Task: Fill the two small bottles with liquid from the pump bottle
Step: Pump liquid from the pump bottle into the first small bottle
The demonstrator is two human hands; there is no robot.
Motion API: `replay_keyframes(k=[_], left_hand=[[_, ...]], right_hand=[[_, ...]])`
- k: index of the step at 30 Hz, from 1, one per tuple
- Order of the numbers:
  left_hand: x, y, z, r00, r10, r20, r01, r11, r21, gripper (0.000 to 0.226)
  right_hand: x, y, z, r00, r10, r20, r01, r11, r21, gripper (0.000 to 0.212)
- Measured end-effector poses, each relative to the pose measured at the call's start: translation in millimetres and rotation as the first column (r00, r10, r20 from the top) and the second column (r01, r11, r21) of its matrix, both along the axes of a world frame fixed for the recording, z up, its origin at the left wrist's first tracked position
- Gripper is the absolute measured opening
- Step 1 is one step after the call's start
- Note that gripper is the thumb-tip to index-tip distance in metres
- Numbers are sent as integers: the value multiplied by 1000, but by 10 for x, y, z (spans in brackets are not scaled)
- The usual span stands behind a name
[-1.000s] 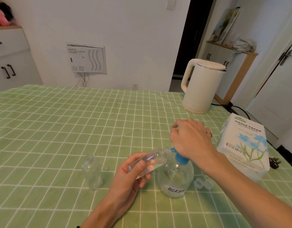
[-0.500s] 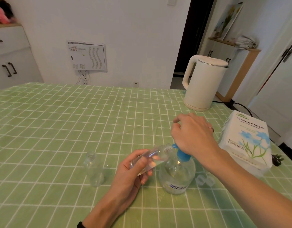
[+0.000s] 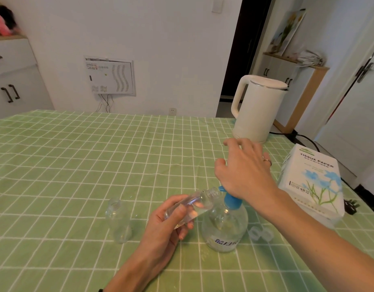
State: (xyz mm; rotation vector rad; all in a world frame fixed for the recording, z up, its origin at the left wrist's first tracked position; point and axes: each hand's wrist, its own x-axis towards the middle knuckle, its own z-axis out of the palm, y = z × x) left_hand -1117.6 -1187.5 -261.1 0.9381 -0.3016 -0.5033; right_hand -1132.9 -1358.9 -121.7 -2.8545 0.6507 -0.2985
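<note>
Head view: left hand (image 3: 165,224) closed around a tilted small clear bottle (image 3: 192,204), its mouth touching the blue spout of the pump bottle (image 3: 224,226). Right hand (image 3: 245,171) palm down on the pump head, fingers spread, gripping nothing. Pump bottle stands on the green checked surface (image 3: 76,165), directly under the right hand. Second small bottle (image 3: 118,221) upright, left of the left hand. Kettle (image 3: 256,108) beyond the right hand; tissue box (image 3: 312,180) to its right.
</note>
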Motion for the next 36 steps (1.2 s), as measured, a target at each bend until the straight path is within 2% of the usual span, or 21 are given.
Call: replay_keyframes(k=[7,13,18,22,27,30,36], left_hand=[[-4,-27,18,1000,6,-17,-7,1000,-17,64],[-21,-5,44,1000,1,-24,-1,1000,-9,65],[-23,-1,63,1000,-2,-17,2,1000,0,66],[-12,-13,53,999,15,-31,-15,1000,-4,68],[-21,-15,83,999,10,-43,-10,1000,-3,71],[-32,-14,95,999,22,-47,-22,1000,-3,75],[-42,-7,121,1000,5,-27,-5,1000,9,65]], right_hand=[[-19,-46,-87,996,-7,-92,20,989,147,48],[-7,-46,-47,997,-11,-82,21,992,124,48],[28,-28,9,999,16,-42,-15,999,30,50],[33,-35,-37,997,-2,-72,11,992,125,47],[7,-59,-91,995,-11,-101,27,986,162,44],[-3,-52,-80,997,-6,-72,16,990,142,44],[14,-46,-7,1000,15,-10,-14,999,40,47]])
